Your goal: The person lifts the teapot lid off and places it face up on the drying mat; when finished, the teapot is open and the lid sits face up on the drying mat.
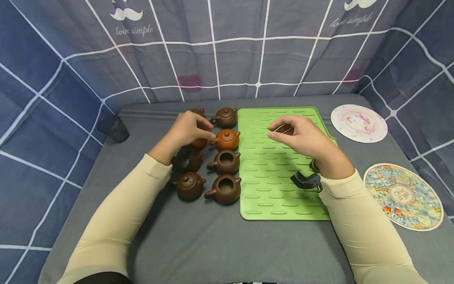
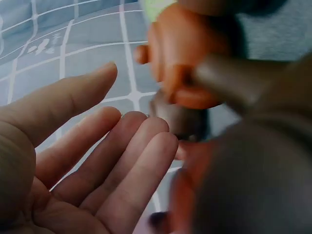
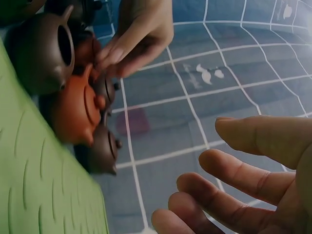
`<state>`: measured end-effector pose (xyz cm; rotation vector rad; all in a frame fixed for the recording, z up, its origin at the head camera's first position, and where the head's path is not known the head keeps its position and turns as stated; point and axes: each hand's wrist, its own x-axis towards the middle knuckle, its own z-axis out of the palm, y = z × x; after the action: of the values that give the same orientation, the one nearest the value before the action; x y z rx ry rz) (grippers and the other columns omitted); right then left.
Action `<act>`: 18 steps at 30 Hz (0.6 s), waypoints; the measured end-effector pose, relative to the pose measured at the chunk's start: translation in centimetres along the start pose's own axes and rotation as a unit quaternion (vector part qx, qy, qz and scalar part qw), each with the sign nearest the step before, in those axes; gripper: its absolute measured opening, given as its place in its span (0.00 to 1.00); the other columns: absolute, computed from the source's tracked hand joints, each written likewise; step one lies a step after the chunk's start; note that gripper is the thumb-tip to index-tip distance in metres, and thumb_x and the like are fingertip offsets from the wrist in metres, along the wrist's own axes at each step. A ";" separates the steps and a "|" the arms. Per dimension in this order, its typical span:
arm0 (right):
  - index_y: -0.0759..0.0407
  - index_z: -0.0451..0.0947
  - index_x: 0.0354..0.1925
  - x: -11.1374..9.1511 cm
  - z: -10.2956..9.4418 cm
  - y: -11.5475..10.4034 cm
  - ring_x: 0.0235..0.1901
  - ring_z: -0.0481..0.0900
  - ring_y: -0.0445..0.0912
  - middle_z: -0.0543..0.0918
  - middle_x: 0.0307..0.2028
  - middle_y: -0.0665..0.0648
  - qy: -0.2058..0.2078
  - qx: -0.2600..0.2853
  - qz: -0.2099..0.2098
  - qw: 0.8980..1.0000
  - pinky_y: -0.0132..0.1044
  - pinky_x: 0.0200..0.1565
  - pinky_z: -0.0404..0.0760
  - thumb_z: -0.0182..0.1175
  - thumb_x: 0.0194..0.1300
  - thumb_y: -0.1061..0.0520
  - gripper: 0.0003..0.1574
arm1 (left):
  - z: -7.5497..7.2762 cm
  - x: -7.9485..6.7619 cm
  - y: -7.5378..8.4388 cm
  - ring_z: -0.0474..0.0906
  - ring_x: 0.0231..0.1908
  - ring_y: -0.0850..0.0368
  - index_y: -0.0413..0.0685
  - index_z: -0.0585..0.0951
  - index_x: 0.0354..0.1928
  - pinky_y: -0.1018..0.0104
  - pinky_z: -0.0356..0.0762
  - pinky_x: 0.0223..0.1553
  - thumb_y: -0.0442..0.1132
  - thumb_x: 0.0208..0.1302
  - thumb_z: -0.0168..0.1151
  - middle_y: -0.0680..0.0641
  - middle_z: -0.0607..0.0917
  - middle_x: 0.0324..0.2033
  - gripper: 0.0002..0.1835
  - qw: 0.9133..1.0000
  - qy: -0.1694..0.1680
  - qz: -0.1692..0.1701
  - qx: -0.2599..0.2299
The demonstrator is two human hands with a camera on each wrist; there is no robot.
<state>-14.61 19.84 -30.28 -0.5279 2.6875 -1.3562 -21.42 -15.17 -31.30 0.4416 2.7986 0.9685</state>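
Note:
My left hand (image 1: 191, 128) is above the teapots, its thumb close to the lidded orange teapot (image 1: 227, 139). In the left wrist view the fingers (image 2: 141, 165) are loosely bent with nothing between them. My right hand (image 1: 301, 136) hovers over the green mat (image 1: 262, 201), fingers and thumb apart and holding nothing, as the right wrist view confirms. Two brown teapots without lids, one (image 1: 228, 161) behind the other (image 1: 227, 190), stand along the mat's left edge. A lidded brown teapot (image 1: 226, 117) is at the back. The left hand partly covers another orange teapot (image 1: 198, 143).
A lidded brown teapot (image 1: 189, 186) stands front left, beside a darker one (image 1: 189, 157) partly hidden by the left wrist. A dark cup (image 1: 113, 128) is at far left. Two round patterned mats, one pink-white (image 1: 359, 123), one colourful (image 1: 403, 196), lie right. A brown object (image 1: 314, 165) shows beside the right wrist.

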 end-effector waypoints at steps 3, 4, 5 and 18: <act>0.60 0.86 0.51 1.2 0.9 -0.4 0.44 0.87 0.49 0.88 0.47 0.56 -0.008 0.014 -0.014 1.000 0.38 0.45 0.82 0.69 0.74 0.53 0.14 | 0.7 0.4 -0.2 0.81 0.52 0.43 0.44 0.93 0.47 0.48 0.75 0.59 0.44 0.57 0.84 0.48 0.91 0.42 0.18 1.000 -0.016 0.000 0.019; 0.60 0.86 0.51 1.6 1.3 -0.5 0.44 0.87 0.49 0.88 0.47 0.55 -0.011 0.016 -0.019 1.000 0.39 0.46 0.82 0.69 0.73 0.54 0.13 | 0.8 0.4 -0.3 0.80 0.54 0.43 0.43 0.93 0.47 0.48 0.73 0.62 0.43 0.56 0.85 0.48 0.91 0.41 0.18 1.000 -0.018 0.000 0.026; 0.60 0.86 0.51 2.0 1.6 -0.7 0.44 0.87 0.48 0.88 0.47 0.55 -0.014 0.018 -0.023 0.999 0.40 0.46 0.83 0.69 0.73 0.54 0.13 | 0.9 0.4 -0.3 0.80 0.54 0.43 0.43 0.93 0.47 0.48 0.73 0.63 0.43 0.56 0.85 0.48 0.92 0.40 0.19 0.999 -0.020 -0.001 0.031; 0.63 0.86 0.51 6.1 5.4 1.0 0.47 0.84 0.54 0.86 0.47 0.57 -0.036 0.013 -0.011 0.999 0.48 0.48 0.80 0.70 0.72 0.53 0.16 | 1.6 1.2 -0.6 0.86 0.29 0.53 0.46 0.93 0.42 0.60 0.83 0.33 0.38 0.62 0.80 0.51 0.90 0.28 0.08 0.993 -0.086 -0.017 0.073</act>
<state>-19.34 14.19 -33.82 -0.5944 2.6102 -1.3483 -22.28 -14.28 -32.95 0.4708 2.7197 0.6865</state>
